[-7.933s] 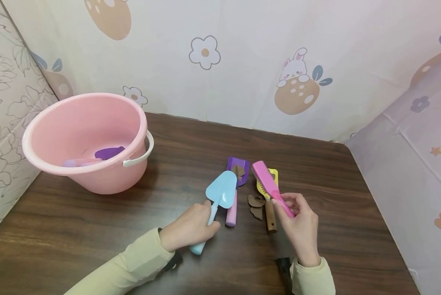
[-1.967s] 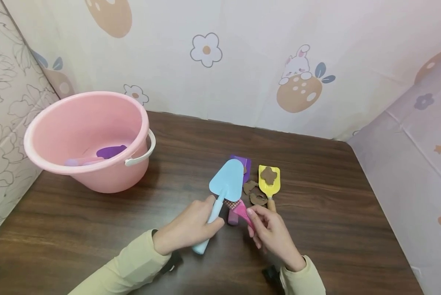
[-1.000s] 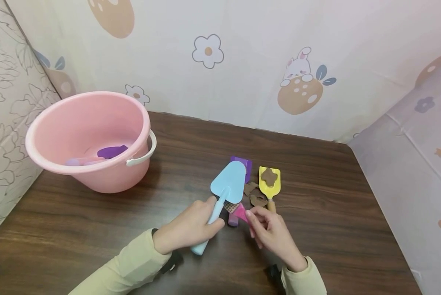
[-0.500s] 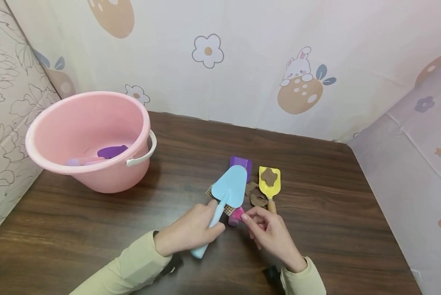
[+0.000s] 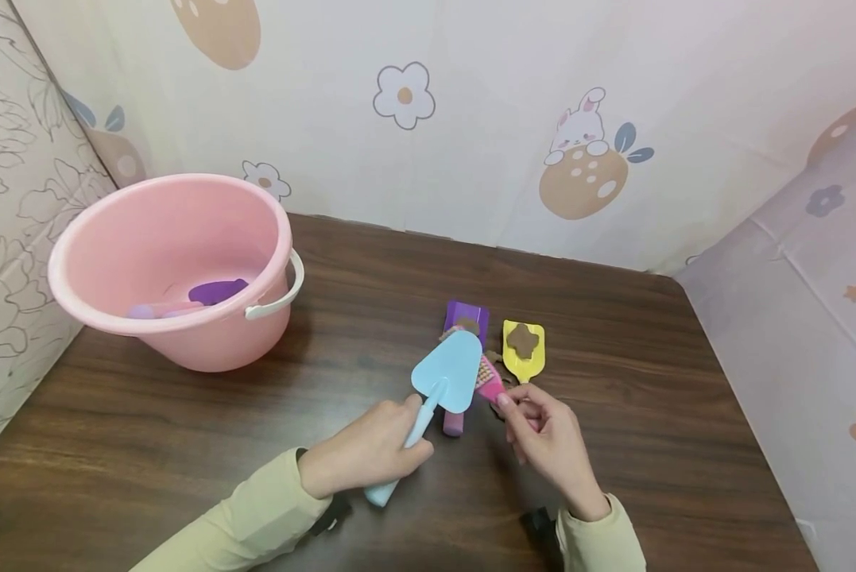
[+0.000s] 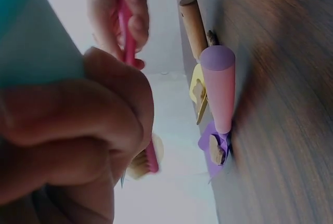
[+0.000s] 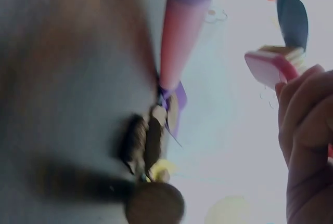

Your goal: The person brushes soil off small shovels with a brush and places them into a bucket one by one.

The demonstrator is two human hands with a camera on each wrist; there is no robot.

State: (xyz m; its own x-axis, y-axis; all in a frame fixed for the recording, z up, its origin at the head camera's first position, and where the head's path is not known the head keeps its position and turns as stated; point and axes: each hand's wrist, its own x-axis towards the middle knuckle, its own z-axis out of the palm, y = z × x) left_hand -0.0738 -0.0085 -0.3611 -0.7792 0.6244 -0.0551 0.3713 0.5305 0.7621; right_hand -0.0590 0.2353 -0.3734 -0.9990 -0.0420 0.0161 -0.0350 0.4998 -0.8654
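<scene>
A light blue toy trowel (image 5: 447, 369) is gripped by its handle in my left hand (image 5: 366, 445), blade pointing away. My right hand (image 5: 552, 437) pinches the handle of a pink brush (image 5: 493, 387); its bristled head passes behind the trowel blade, which hides part of it. Below them on the table lies a purple toy shovel (image 5: 468, 310) with a pink handle (image 5: 453, 423) and a brown piece on its scoop. Right of it, a yellow shovel (image 5: 533, 367) carries a flower-shaped brown piece (image 5: 522, 340); its wooden handle (image 6: 193, 26) shows in the left wrist view.
A pink bucket (image 5: 213, 349) with a white handle (image 5: 277, 302) stands at the left, holding a purple item (image 5: 216, 291) and a pink one. Loose brown pieces (image 7: 134, 141) lie between the shovels. A patterned curtain (image 5: 470, 143) backs the wooden table (image 5: 649, 381).
The brush has gone from over the yellow shovel to behind the trowel blade, and just now shifted up and right. The trowel has come slightly down, exposing more of the purple shovel.
</scene>
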